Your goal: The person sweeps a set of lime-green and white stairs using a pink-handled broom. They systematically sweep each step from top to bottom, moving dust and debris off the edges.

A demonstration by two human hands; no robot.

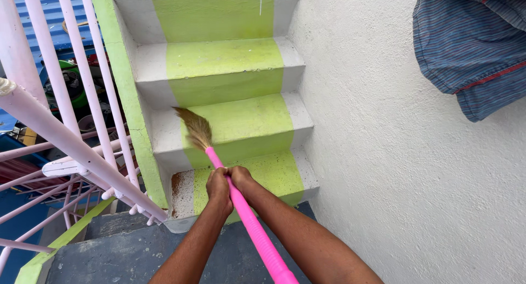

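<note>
At the far left a pale pink railing point(82, 152) is slanting down past the stairs, with clutter showing through its bars below. Next to it the stairs point(230, 59) are rising, white at the edges with a green painted strip up the middle, and a patch of brown dirt point(178, 181) is sitting on the left end of the lowest step. The broom point(219, 169) is reaching up from the bottom of the view, its straw head point(196, 128) touching the second step on the left side of the green strip. The left hand point(218, 192) is wrapping closed around the pink handle, and the right hand point(240, 177) is gripping the same handle just beside it, fingers curled shut. The sweeping looks to be under way on the lower steps; as a judgement, the next stroke is calling for a pull of the bristles down and towards the dirt patch. To the right a rough white wall point(383, 152) is standing, with a blue striped cloth point(471, 48) hanging at its top
</note>
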